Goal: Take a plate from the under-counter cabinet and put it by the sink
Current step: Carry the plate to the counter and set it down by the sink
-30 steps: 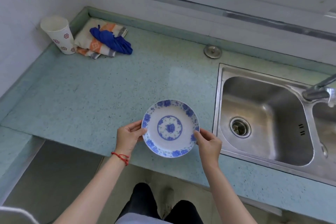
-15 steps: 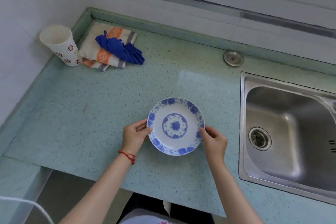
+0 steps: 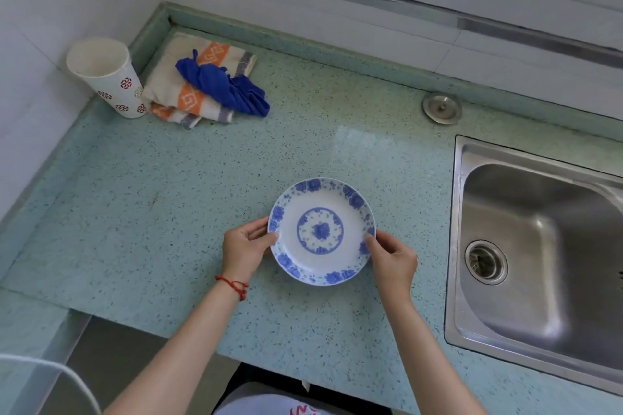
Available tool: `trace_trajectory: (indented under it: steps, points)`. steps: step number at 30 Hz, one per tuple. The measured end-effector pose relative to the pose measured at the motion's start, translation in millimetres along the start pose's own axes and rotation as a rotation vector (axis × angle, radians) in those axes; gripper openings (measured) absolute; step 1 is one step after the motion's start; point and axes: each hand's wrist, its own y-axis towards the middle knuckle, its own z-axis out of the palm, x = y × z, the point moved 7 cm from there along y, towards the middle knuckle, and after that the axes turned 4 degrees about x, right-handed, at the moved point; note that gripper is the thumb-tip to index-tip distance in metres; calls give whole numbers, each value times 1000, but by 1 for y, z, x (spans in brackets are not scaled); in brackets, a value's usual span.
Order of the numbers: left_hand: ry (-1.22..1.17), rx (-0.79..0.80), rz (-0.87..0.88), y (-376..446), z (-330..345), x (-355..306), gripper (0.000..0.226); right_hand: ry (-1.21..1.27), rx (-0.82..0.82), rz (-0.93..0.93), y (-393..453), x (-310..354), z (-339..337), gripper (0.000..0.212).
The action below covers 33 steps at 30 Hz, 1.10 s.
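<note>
Moved farther over the tabletop (image 3: 168, 212) since before, nearer the sink (image 3: 539, 246). Gripped at opposite rims: left hand (image 3: 243, 248), right hand (image 3: 393, 258), fingers (image 3: 371, 239) closed on plate (image 3: 322, 231). Face up, level.

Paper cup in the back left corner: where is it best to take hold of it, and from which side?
Grip the paper cup around its side wall, near the middle, coming from the front. It stands upright, mouth up and wider than the base. The wall is close behind and to its left, and the towel lies close on its right, so the front is probably the freest approach.
</note>
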Motion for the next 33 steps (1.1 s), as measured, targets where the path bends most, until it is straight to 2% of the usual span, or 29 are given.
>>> trace_trajectory:
  steps: [13, 18, 33]
  points:
    - [61, 1, 17, 15, 1, -8, 37, -74, 20, 0, 10, 6, 5, 11]
    - [69, -28, 3, 25, 2, -14, 27, -108, 33, -24, 23, 15, 11, 12]
    - [150, -28, 49, 43, 9, -32, 31, -120, 22, -46, 44, 27, 23, 14]
